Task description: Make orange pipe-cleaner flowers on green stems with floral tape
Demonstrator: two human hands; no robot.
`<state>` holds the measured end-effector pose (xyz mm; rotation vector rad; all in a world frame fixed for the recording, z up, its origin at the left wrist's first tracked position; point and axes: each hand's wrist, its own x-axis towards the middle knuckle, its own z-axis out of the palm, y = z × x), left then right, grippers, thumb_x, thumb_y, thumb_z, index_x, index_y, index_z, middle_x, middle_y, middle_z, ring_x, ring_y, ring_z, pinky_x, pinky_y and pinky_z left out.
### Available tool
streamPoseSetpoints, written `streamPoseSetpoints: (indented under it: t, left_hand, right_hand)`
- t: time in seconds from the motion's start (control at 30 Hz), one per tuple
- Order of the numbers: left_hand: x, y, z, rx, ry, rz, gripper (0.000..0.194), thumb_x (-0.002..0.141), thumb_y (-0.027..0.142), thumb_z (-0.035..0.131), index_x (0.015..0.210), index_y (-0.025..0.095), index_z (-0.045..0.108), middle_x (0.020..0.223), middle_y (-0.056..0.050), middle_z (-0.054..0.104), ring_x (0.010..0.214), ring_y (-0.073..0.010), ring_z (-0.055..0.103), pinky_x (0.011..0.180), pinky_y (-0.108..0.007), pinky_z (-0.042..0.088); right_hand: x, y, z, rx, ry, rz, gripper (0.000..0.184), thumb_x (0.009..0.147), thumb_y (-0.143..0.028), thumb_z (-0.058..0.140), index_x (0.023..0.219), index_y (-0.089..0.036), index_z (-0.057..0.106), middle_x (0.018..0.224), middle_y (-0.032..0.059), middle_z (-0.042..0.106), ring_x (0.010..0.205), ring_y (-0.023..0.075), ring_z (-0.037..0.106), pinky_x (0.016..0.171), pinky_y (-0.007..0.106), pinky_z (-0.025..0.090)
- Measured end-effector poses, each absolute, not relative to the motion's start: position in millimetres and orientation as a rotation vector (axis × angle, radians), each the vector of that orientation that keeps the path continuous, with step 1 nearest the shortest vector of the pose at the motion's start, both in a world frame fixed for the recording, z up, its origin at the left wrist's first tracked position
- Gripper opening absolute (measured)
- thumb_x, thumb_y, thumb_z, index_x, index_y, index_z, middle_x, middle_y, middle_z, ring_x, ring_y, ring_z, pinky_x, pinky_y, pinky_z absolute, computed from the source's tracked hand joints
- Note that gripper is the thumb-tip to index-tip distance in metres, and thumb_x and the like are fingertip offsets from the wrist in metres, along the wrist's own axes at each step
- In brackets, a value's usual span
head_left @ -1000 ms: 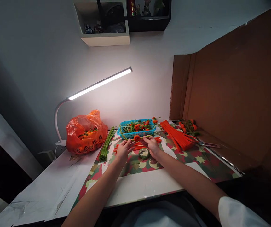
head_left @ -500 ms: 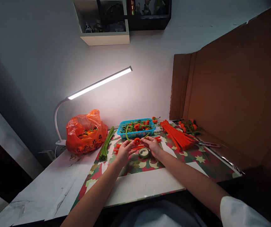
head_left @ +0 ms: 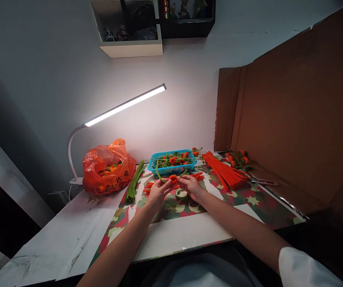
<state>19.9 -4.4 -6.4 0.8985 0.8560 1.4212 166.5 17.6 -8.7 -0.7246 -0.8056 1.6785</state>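
Observation:
My left hand (head_left: 157, 192) and my right hand (head_left: 191, 186) meet over the patterned mat (head_left: 207, 201), both pinched on a small orange pom-pom flower (head_left: 173, 178) with a bent green stem (head_left: 158, 175). A roll of green tape (head_left: 182, 194) lies just under my right hand. Short orange pipe-cleaner pieces (head_left: 171, 184) lie on the mat behind my hands. A blue basket (head_left: 173, 161) of finished orange flowers stands just beyond them.
An orange plastic bag (head_left: 108, 166) sits at the left under a lit desk lamp (head_left: 123, 107). Green stems (head_left: 134, 181) lie beside it. A bundle of long orange pipe cleaners (head_left: 223, 170), more flowers (head_left: 237, 159) and scissors (head_left: 263, 182) are at the right, before brown cardboard (head_left: 294, 115).
The green stem has bent up into a curve at the left while my hands stayed close together on the flower and shifted slightly toward me.

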Motion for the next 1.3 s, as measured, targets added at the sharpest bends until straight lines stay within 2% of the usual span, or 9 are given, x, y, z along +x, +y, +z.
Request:
streamPoseSetpoints:
  t: [0.27, 0.47, 0.67, 1.0, 1.2, 1.3]
  left_hand:
    - [20, -3, -5, 0.933, 0.941, 1.420, 0.042, 0.048, 0.039, 0.085, 0.076, 0.013, 0.068, 0.077, -0.007, 0.072, 0.072, -0.0167, 0.067, 0.072, -0.026, 0.053]
    - [19, -3, -10, 1.049, 0.979, 1.359, 0.042, 0.051, 0.044, 0.082, 0.077, 0.013, 0.070, 0.072, -0.006, 0.071, 0.066, -0.0157, 0.066, 0.066, -0.025, 0.053]
    - [19, -5, -6, 1.180, 1.082, 1.365, 0.039, 0.056, 0.047, 0.078, 0.069, 0.012, 0.069, 0.064, -0.006, 0.069, 0.060, -0.0164, 0.065, 0.060, -0.025, 0.052]
    - [16, 2, -3, 1.160, 1.113, 1.492, 0.042, 0.048, 0.049, 0.081, 0.063, 0.013, 0.065, 0.056, -0.003, 0.066, 0.049, -0.0137, 0.060, 0.053, -0.025, 0.051]
    - [7, 5, 0, 1.099, 1.152, 1.576, 0.045, 0.044, 0.049, 0.082, 0.063, 0.012, 0.063, 0.057, -0.002, 0.065, 0.049, -0.0124, 0.059, 0.054, -0.024, 0.051]
    - [3, 6, -1, 1.128, 1.140, 1.482, 0.045, 0.046, 0.049, 0.081, 0.065, 0.012, 0.063, 0.057, -0.002, 0.064, 0.051, -0.0127, 0.060, 0.055, -0.024, 0.051]
  right_hand:
    - [171, 25, -8, -0.722, -0.794, 1.644, 0.028, 0.050, -0.025, 0.082, 0.065, -0.017, 0.060, 0.068, -0.0008, 0.066, 0.063, 0.0107, 0.061, 0.062, 0.022, 0.045]
    - [169, 18, -9, -0.553, -1.061, 1.701, 0.042, 0.052, -0.034, 0.082, 0.088, -0.020, 0.066, 0.080, 0.0016, 0.069, 0.078, 0.0167, 0.064, 0.073, 0.030, 0.048]
    - [161, 12, -10, -0.666, -1.147, 1.543, 0.033, 0.045, -0.036, 0.083, 0.068, -0.017, 0.069, 0.067, 0.0000, 0.067, 0.065, 0.0144, 0.062, 0.072, 0.030, 0.050]
    - [158, 14, -5, -0.753, -1.111, 1.516, 0.034, 0.038, -0.033, 0.085, 0.063, -0.016, 0.070, 0.060, 0.0012, 0.066, 0.060, 0.0162, 0.063, 0.066, 0.031, 0.051]
    - [158, 12, -3, -0.787, -1.085, 1.521, 0.033, 0.040, -0.034, 0.085, 0.063, -0.015, 0.069, 0.064, 0.0025, 0.068, 0.064, 0.0165, 0.064, 0.070, 0.032, 0.052]
    - [163, 14, -5, -0.783, -1.074, 1.553, 0.035, 0.040, -0.032, 0.086, 0.065, -0.014, 0.069, 0.065, 0.0028, 0.069, 0.065, 0.0161, 0.065, 0.072, 0.032, 0.052]
